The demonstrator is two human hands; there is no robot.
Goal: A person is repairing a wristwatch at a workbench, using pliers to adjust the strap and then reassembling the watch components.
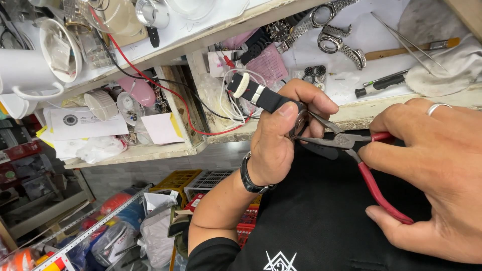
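Pliers (346,143) with red handles sit squeezed in the right hand (427,175), tips meeting a watch (296,120) clamped in the left hand (281,135), thumb across its black strap (261,95). Steady, small pressure seems wise; a slip could scratch the case. Bench edge (361,113) lies just beyond the hands, cluttered with more watches (331,42); open room lies near the body.

My left hand (281,135) grips black-strapped wristwatch (273,103), thumb pressed on strap. My right hand (432,170) squeezes red-handled steel pliers (351,145), tips at watch case edge. Cluttered pale wooden workbench (351,115) just behind; metal-bracelet watches (331,35) lying on it.
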